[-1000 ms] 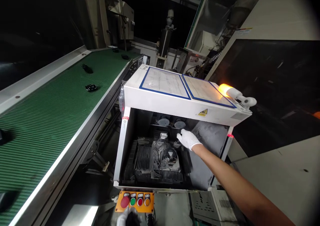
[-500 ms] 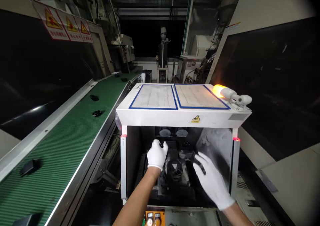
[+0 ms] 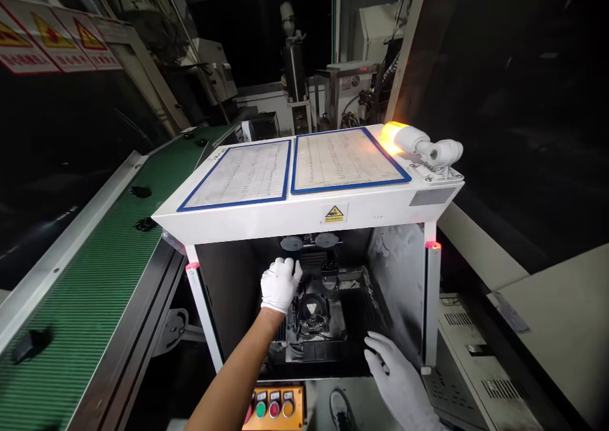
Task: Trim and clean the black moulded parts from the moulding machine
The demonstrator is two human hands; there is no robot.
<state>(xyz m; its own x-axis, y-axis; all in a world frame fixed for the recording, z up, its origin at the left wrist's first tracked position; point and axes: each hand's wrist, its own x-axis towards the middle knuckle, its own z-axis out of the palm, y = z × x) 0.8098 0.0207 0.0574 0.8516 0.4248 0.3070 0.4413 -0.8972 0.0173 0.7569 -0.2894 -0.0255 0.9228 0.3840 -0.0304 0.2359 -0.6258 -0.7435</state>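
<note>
My left hand (image 3: 280, 285), in a white glove, reaches into the machine bay over the left side of a dark fixture (image 3: 314, 323). Its fingers are curled, and anything inside them is hidden from me. A small black part (image 3: 329, 270) sits on a post of the fixture, right of that hand. My right hand (image 3: 392, 371), also gloved, is at the bay's front right edge with its fingers apart and nothing in them. Behind the fixture are two grey round pads (image 3: 309, 242).
A green conveyor belt (image 3: 95, 269) carrying several black parts runs along the left. The white hood (image 3: 304, 212) covers the bay, with a lit orange lamp (image 3: 394, 132) on top. Posts with red lights flank the opening. A yellow button box (image 3: 297, 412) is below.
My right hand has drawn back out of the bay, toward me. My left hand stays inside with fingers curled. The view has tilted and moved downward.
</note>
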